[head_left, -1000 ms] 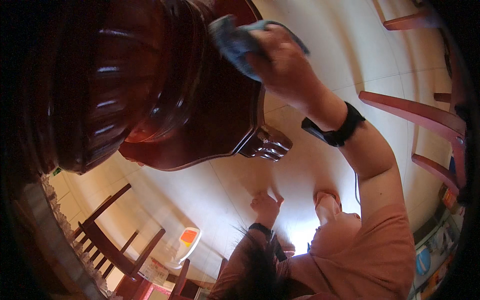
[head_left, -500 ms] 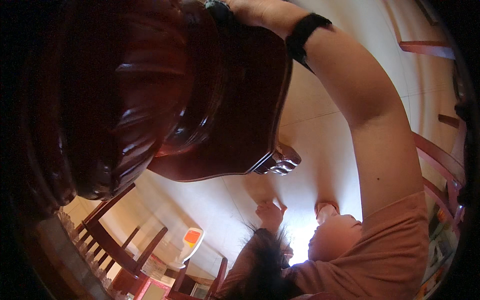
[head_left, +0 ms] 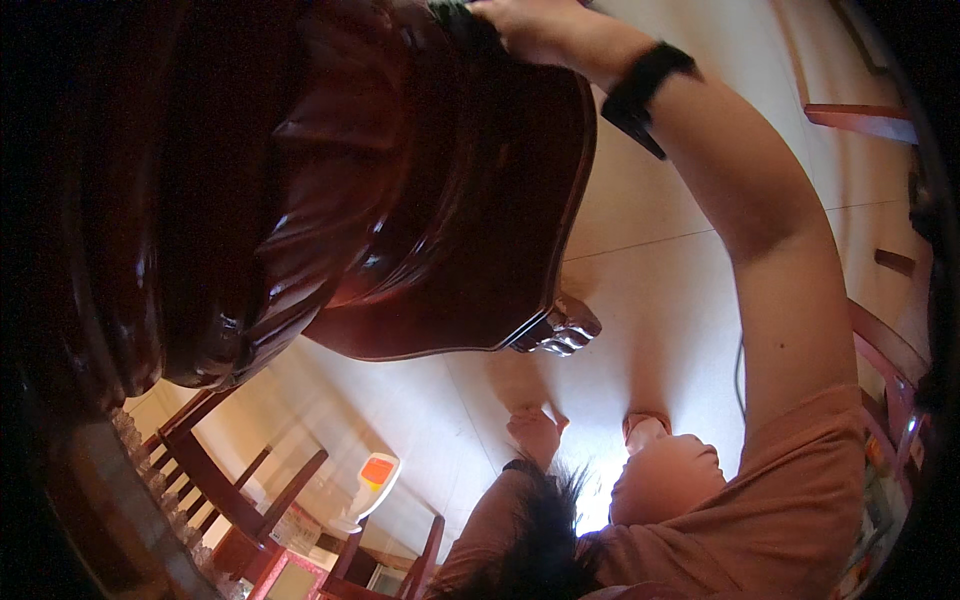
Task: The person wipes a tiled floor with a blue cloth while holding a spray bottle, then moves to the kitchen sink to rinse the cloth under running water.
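Note:
At the top edge, my right hand (head_left: 515,25) presses a dark grey-green cloth (head_left: 450,12) against a glossy dark reddish-brown wooden pedestal (head_left: 330,190). Its fingers are partly cut off by the frame edge and bent over the cloth. A black band (head_left: 645,90) circles my right wrist. The pedestal has a bulging, fluted column and a flat base (head_left: 500,230) with a carved foot (head_left: 568,328). I cannot make out my left hand in this view.
A white bottle with an orange label (head_left: 372,480) stands on the pale tiled floor (head_left: 650,275). Dark wooden chairs (head_left: 225,490) are at the lower left, and a reddish chair (head_left: 890,345) is at the right. A bare foot (head_left: 535,432) shows below the carved foot.
My right arm has shifted slightly right and down, bringing more of the hand and cloth into view. The camera view has moved a little; the hand stays on the cloth.

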### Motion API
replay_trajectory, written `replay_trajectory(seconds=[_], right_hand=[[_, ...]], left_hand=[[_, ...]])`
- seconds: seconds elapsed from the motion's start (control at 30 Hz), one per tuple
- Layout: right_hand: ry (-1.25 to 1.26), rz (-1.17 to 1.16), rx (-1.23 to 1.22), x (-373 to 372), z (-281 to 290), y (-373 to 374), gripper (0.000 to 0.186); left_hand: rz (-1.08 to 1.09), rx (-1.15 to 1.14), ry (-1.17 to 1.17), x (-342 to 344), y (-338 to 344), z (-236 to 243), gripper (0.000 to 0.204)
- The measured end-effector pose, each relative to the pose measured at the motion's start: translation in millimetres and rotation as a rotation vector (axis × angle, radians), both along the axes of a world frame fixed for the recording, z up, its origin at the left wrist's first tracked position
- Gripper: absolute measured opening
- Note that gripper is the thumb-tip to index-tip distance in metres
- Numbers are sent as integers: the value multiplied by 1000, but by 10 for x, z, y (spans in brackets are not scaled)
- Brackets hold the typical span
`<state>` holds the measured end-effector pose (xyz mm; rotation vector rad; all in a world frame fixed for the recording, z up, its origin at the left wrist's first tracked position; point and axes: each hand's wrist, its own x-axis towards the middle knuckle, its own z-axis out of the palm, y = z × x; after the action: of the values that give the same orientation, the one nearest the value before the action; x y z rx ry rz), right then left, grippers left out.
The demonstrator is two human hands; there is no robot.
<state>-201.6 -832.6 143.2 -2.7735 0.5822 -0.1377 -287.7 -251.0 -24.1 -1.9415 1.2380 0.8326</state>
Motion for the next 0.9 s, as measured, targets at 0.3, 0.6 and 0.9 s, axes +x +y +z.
replay_trajectory(seconds=[0.3,0.6,0.9], right_hand=[[-20,-27,-239,-673,-156,913,47],[-52,-425,6,220,-65,-285,29],[-70,-151,-273,-294,-296,232,45]], left_hand=[[-59,-126,-44,21,22,36,83],[-55,-145,-22,36,16,60,87],[-84,-208,-43,18,52,-8,90]])
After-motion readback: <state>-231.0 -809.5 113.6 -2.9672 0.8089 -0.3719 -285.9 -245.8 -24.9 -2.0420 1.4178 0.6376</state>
